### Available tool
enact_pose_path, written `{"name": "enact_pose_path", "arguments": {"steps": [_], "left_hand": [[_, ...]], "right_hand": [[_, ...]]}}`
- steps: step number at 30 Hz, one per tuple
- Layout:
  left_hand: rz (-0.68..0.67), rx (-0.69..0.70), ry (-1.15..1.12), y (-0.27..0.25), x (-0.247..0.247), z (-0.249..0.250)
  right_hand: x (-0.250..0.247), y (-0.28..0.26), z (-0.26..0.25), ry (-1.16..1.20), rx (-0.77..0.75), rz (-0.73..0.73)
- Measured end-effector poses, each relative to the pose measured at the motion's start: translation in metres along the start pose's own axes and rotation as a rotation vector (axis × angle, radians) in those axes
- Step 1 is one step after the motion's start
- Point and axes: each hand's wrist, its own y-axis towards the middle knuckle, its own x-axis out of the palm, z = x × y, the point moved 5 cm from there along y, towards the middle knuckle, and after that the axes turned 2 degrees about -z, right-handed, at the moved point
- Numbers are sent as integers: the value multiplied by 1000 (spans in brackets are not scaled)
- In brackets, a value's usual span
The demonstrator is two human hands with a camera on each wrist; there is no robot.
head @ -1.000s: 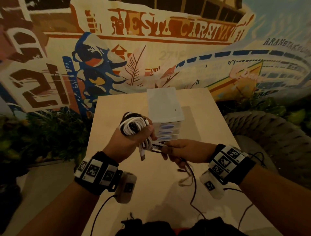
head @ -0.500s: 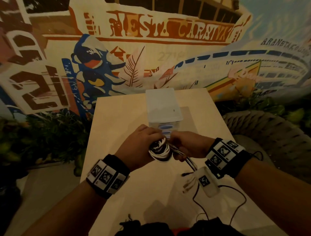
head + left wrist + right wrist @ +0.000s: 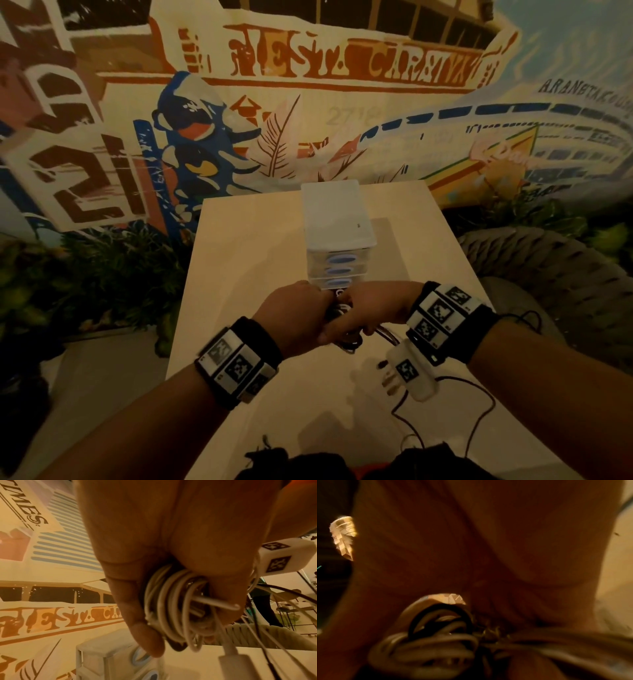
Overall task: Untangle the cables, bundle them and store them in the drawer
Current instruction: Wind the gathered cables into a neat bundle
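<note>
Left hand [image 3: 294,317] grips the coil [image 3: 178,609] of white and dark cables: fingers curled round the loops, thumb side pressing them against the palm, as the left wrist view shows. Right hand [image 3: 368,313] is closed on the same coil from the right side; its wrist view is dark and blurred but shows loops bunched under the curled fingers. The two hands touch each other over the table [image 3: 260,240], just in front of the drawer unit [image 3: 337,236].

Loose ends: a white plug [image 3: 238,664] hangs below the coil, and thin tails run down and right from the right hand toward the table. No tie or band is visible on the coil; too hidden to tell.

Drawer unit: small, white, three fronts with blue oval handles, standing mid-table. All three fronts appear closed.

Step in hand, by judgement: bundling, late stage. Untangling looks done, storing not begun.

Next move calls for: tucking or wrapping the hanging tails so the coil holds, then passing it to one hand so the other can pull a drawer open. Risk: loops springing loose once one hand releases.
</note>
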Motion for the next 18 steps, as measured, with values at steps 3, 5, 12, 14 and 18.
{"name": "enact_pose_path", "arguments": {"steps": [3,5,12,14,18], "left_hand": [[-98,-59,33,4,9,1],[-110,-50,59,5,15,1],[-156,-47,143,4,33,0],[-125,-57,104,2,30,-1],[85,-17,-103,-7,12,-7]], "right_hand": [[5,3,-6,-211,52,-19],[8,7,-7,-258,89,14],[27,14,-2,-259,109,87],[27,12,-2,-260,79,123],[17,1,1,-86,28,175]]}}
